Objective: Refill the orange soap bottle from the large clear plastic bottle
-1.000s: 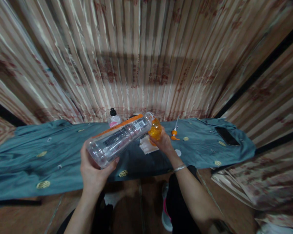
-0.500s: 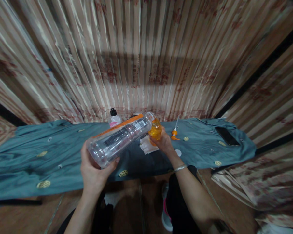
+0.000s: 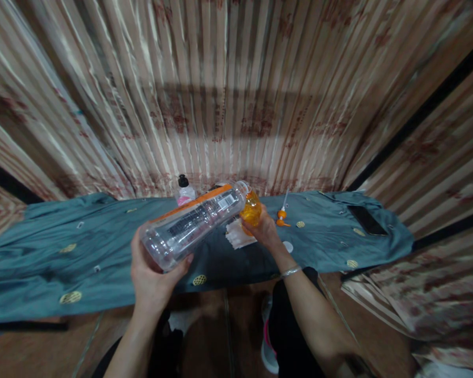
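Note:
My left hand [image 3: 152, 275] grips the bottom end of a large clear plastic bottle [image 3: 193, 220] with an orange-edged label. The bottle is tipped nearly flat, its open mouth pointing right. My right hand [image 3: 265, 230] is closed round a small orange bottle [image 3: 251, 208], held right at the big bottle's mouth. Both hands hover over a table covered by a teal cloth [image 3: 82, 247]. I cannot see any liquid flowing between the two bottles.
On the cloth lie a white folded tissue [image 3: 238, 236], an orange pump nozzle [image 3: 281, 216], a small white cap [image 3: 287, 246], a pink-labelled bottle with a black cap [image 3: 183, 191] and a dark phone [image 3: 366, 220]. Striped curtains hang behind. My legs are below.

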Motion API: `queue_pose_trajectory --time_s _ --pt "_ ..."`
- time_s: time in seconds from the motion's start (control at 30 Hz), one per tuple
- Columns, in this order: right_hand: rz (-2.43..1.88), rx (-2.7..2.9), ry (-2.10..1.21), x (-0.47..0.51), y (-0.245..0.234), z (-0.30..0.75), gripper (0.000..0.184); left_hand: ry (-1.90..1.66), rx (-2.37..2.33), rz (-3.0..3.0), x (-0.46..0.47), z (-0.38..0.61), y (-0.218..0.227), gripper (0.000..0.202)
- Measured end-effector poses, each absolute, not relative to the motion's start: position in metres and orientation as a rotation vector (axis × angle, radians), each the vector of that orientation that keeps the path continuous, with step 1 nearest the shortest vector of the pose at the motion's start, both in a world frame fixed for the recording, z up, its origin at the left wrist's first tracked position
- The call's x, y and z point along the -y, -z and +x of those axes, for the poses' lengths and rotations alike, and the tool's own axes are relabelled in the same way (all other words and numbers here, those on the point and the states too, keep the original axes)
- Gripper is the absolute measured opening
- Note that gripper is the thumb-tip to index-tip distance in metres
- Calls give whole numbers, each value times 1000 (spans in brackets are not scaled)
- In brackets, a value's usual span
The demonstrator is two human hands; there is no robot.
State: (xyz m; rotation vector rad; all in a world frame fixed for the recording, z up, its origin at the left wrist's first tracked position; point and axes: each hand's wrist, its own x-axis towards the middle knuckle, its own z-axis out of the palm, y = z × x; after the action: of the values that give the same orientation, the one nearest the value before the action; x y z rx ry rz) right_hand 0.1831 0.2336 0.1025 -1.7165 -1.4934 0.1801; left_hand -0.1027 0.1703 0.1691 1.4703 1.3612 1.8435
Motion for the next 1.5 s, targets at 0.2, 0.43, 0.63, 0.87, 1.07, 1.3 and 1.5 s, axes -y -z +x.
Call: queue_pose_trajectory --time_s 0.2,0.43,0.63,0.87,1.07,1.3,1.5 --pt "-1742 1491 -181 -234 -103 183 66 -1842 -1348 1481 -170 -103 -169 95" --pt "-1727 1504 -139 -237 -98 184 65 -1836 -1331 1474 -170 -103 -170 95" --pt "-1723 1517 -116 -237 -96 185 64 -1821 -1351 1438 -169 -102 -171 98" --pt "-1748 1503 -114 -236 -98 183 65 -1815 -1362 1441 -169 -102 -173 97" --pt "-1740 1515 -118 -236 -99 184 68 -1827 -1373 1452 -170 -101 -171 98" --pt "-1743 1516 -127 -236 -98 185 66 -1809 -1374 1452 -170 -103 -168 97" --pt "-1721 1528 -173 -234 -102 185 67 -1813 -1370 1472 -170 -103 -168 97"
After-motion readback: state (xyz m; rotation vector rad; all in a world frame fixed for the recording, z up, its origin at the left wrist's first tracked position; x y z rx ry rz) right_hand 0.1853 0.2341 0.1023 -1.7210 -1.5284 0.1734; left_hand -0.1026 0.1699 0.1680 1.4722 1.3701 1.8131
